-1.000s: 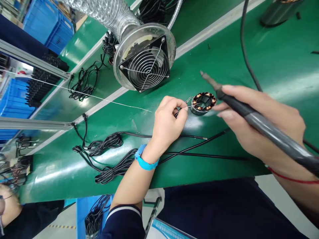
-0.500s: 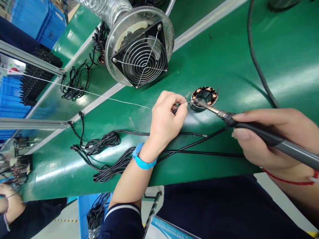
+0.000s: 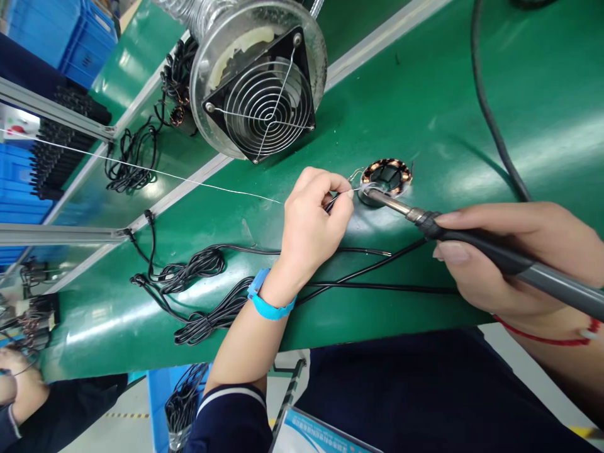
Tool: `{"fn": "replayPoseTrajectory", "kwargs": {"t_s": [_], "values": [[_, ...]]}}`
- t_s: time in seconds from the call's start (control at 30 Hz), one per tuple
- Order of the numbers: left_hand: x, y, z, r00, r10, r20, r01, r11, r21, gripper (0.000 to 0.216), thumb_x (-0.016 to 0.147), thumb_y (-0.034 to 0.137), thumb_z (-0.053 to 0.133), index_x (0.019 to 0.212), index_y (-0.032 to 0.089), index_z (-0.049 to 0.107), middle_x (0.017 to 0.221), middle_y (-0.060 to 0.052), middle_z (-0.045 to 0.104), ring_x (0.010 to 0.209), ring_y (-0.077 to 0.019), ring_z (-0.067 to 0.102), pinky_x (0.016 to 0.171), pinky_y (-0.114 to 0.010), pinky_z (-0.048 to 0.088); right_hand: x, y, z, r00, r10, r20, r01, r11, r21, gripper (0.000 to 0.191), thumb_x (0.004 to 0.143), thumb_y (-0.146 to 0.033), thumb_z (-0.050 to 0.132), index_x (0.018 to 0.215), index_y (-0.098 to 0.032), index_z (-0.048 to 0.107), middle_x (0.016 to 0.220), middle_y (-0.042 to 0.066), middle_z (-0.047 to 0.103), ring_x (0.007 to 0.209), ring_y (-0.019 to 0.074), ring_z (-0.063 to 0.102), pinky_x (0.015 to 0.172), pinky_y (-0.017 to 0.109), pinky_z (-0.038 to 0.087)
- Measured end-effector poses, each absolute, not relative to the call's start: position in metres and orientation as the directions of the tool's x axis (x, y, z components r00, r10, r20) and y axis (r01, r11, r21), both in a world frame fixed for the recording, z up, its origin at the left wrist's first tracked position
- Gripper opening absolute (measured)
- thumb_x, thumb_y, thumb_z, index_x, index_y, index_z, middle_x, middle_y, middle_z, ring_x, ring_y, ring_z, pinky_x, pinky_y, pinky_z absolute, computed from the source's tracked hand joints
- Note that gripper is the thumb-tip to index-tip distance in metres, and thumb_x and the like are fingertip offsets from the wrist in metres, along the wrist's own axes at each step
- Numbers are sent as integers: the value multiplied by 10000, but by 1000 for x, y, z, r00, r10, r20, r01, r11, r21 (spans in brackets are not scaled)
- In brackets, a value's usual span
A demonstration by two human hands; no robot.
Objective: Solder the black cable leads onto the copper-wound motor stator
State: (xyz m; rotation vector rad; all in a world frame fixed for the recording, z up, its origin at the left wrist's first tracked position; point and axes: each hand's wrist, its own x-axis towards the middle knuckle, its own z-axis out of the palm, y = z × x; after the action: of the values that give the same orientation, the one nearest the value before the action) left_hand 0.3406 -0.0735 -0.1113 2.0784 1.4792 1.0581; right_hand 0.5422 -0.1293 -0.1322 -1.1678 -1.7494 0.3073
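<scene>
- Head view has my left hand point(image 3: 314, 229) pinched shut on the solder wire point(image 3: 189, 179), thumb and forefinger closed near its free end, with a black lead point(image 3: 330, 204) caught under the same fingers
- From that pinch the solder wire runs away past my knuckles as a thin bright line toward the far-left frame rail point(image 3: 56, 234); it looks soft and springless, so I judge it bends at a touch and is best held close to the tip, as I have it
- My right hand point(image 3: 514, 258) is wrapped tight around the soldering iron point(image 3: 500, 261), gripping the dark handle well back from the metal shaft; that bare end is surely hot, so the handle is the only place to take it
- Just ahead of my left fingertips sits the stator point(image 3: 385, 179), a small ring of copper windings on the green bench point(image 3: 425, 113), with the iron tip touching its near-left edge where the solder end meets it
- I judge the stator light enough to slide if pushed, and its fine winding wires fragile; steady it by the outer body, not the coils
- Beyond my left hand stands the extractor fan point(image 3: 264, 107) with its wire grille
- Below my left wrist, which wears a blue wrist strap point(image 3: 268, 302), lie the coiled black cables point(image 3: 202, 296)
- At the far lower left a co-worker's hand point(image 3: 14, 380) shows at the frame edge
</scene>
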Motion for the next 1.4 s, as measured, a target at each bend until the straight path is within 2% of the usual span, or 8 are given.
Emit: {"fn": "replayPoseTrajectory", "kwargs": {"t_s": [0.4,0.6,0.7,0.87,1.03,1.13,1.27,1.4], "values": [[340,-73,-111,159,921,356,648,-370,666,144,826,62,570,760,187,597,792,-4,599,719,-111,523,640,-237,437,551,-129,-130,-181,797,577,571,563,-598,146,983,-328,612,1051,-201,639,930,64,750,703,138,713,630,232,568],[340,-73,-111,176,910,376,652,-394,648,149,840,70,569,753,189,588,780,-2,596,711,-109,526,626,-232,436,544,-128,-131,-84,778,623,598,540,-593,158,973,-369,613,1044,-239,668,887,26,744,625,141,685,533,258,549],[340,-73,-111,172,906,387,652,-399,644,155,835,65,573,744,189,589,772,-3,599,714,-110,531,621,-230,435,542,-126,-129,-67,756,652,601,552,-578,163,949,-324,652,1087,-244,683,935,34,746,740,170,718,637,279,596],[340,-73,-111,177,910,375,669,-390,633,156,833,58,576,753,192,590,786,-5,604,724,-114,538,623,-234,436,537,-118,-112,-139,826,547,573,517,-636,228,975,-254,634,1198,-276,677,1116,-2,737,955,178,725,857,313,612],[340,-73,-110,176,911,373,642,-393,658,154,822,54,588,755,192,589,779,1,601,718,-118,539,627,-244,437,537,-91,-89,-250,858,448,621,497,-606,318,1055,-324,515,1352,-251,599,1271,-14,687,1016,156,712,841,267,606],[340,-73,-109,160,910,384,607,-397,689,169,801,32,590,739,190,591,759,9,600,698,-113,533,616,-242,435,538,-73,-89,-331,865,378,597,502,-626,373,1017,-352,508,1376,-272,568,1170,-4,711,992,201,707,756,309,605],[341,-74,-107,152,915,375,598,-387,702,159,805,45,590,740,190,597,763,6,600,708,-116,532,627,-248,437,531,-61,-101,-361,869,338,567,492,-661,487,904,-215,559,1386,-269,514,1067,4,696,1037,215,676,900,349,579],[341,-74,-107,153,936,318,641,-339,689,133,831,83,590,761,194,611,807,-5,610,736,-121,539,648,-252,442,524,-62,-111,-314,903,292,599,427,-677,454,904,-211,593,1340,-304,507,993,-3,691,1052,234,669,888,358,568]]}}
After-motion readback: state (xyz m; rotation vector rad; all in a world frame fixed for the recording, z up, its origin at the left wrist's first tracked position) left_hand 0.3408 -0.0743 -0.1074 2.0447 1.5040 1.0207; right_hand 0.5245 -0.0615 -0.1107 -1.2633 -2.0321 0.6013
